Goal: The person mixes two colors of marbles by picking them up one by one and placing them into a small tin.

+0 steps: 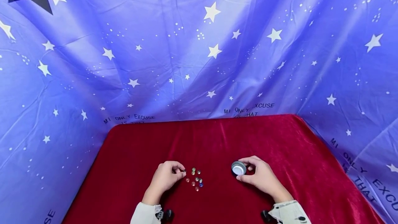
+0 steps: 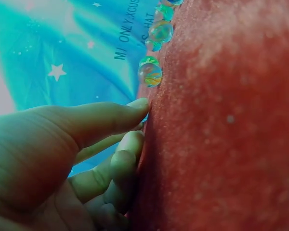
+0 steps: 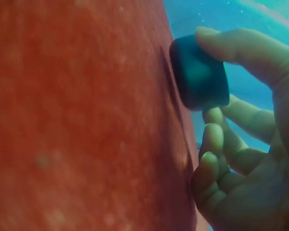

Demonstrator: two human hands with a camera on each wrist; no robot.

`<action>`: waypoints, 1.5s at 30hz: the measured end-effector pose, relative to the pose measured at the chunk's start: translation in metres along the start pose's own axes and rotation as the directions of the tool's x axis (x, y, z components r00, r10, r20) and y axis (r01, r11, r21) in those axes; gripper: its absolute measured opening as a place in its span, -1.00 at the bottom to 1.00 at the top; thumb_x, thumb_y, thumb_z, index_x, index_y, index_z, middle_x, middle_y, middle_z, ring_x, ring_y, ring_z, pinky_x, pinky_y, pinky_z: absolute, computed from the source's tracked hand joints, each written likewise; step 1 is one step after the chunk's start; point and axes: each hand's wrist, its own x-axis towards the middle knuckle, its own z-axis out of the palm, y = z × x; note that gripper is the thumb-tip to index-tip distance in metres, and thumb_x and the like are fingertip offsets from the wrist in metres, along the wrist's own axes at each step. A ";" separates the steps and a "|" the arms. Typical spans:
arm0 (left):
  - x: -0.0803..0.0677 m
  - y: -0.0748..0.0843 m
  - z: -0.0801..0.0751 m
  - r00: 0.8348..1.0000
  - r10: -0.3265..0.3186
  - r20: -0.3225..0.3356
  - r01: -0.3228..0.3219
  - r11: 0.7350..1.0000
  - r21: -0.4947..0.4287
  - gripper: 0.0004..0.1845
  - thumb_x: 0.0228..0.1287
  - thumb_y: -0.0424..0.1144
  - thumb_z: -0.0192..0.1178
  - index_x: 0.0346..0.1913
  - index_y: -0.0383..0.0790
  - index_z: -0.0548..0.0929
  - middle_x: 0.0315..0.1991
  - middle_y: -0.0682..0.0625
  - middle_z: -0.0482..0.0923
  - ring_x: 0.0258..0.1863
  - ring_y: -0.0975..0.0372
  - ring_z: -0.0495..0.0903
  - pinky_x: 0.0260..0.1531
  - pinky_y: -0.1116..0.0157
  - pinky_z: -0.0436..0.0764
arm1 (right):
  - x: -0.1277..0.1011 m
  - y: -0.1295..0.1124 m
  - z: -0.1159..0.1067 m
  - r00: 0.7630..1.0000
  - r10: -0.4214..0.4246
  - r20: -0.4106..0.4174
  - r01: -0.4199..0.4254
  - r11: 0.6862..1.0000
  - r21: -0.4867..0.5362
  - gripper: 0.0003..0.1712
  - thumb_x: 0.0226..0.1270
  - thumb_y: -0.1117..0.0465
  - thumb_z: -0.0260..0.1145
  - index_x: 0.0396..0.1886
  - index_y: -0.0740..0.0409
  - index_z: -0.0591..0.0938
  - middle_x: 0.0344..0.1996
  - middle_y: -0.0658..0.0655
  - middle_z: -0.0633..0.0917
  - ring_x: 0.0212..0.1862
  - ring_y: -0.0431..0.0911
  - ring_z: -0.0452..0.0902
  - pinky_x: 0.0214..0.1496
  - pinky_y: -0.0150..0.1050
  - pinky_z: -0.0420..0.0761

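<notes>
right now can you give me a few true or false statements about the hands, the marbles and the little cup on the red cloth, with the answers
1. The right hand grips the small round cup. True.
2. The cup lies tipped on its side. False: it stands upright on the red cloth, open side up.
3. The marbles sit in a loose cluster between the two hands. True.
4. The marbles are inside the cup. False: they lie on the cloth, left of the cup.
5. The left hand lies flat and open, far from the marbles. False: its fingers are curled, pinching one dark marble at the cluster's edge.
</notes>
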 end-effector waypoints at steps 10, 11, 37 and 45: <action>-0.002 -0.003 0.006 0.999 -0.041 -0.026 0.040 0.999 -0.021 -0.91 0.15 -0.18 0.52 -0.34 0.11 0.80 -0.59 0.28 0.57 -0.62 0.44 0.46 -0.47 0.40 0.46 | -0.005 -0.002 0.012 0.995 -0.086 0.054 0.078 0.988 0.130 -0.42 -0.14 0.07 0.75 -0.01 -0.16 0.77 -0.19 -0.08 0.71 -0.22 -0.17 0.55 -0.16 -0.35 0.56; -0.002 -0.003 0.005 0.999 -0.044 -0.030 0.043 0.999 -0.023 -0.91 0.15 -0.18 0.52 -0.34 0.11 0.80 -0.59 0.28 0.57 -0.62 0.43 0.46 -0.47 0.39 0.46 | -0.005 -0.002 0.012 0.995 -0.084 0.054 0.076 0.987 0.139 -0.42 -0.14 0.07 0.75 -0.01 -0.15 0.77 -0.19 -0.07 0.71 -0.22 -0.17 0.55 -0.15 -0.35 0.56; 0.008 0.028 -0.009 0.997 0.042 -0.064 -0.040 0.999 0.026 -0.89 0.17 -0.20 0.51 -0.39 0.09 0.77 -0.56 0.30 0.54 -0.56 0.45 0.45 -0.43 0.41 0.47 | -0.006 0.004 0.017 0.996 -0.054 0.064 0.045 0.989 0.139 -0.39 -0.19 0.04 0.77 -0.01 -0.19 0.79 -0.23 -0.10 0.72 -0.20 -0.20 0.51 -0.13 -0.35 0.52; 0.013 0.049 -0.009 0.993 0.090 -0.071 -0.090 0.996 0.008 -0.92 0.18 -0.21 0.50 -0.37 0.06 0.78 -0.50 0.29 0.54 -0.54 0.45 0.44 -0.41 0.42 0.49 | -0.006 0.004 0.017 0.996 -0.058 0.063 0.049 0.990 0.134 -0.38 -0.19 0.04 0.77 0.00 -0.20 0.79 -0.21 -0.12 0.72 -0.20 -0.19 0.52 -0.13 -0.34 0.54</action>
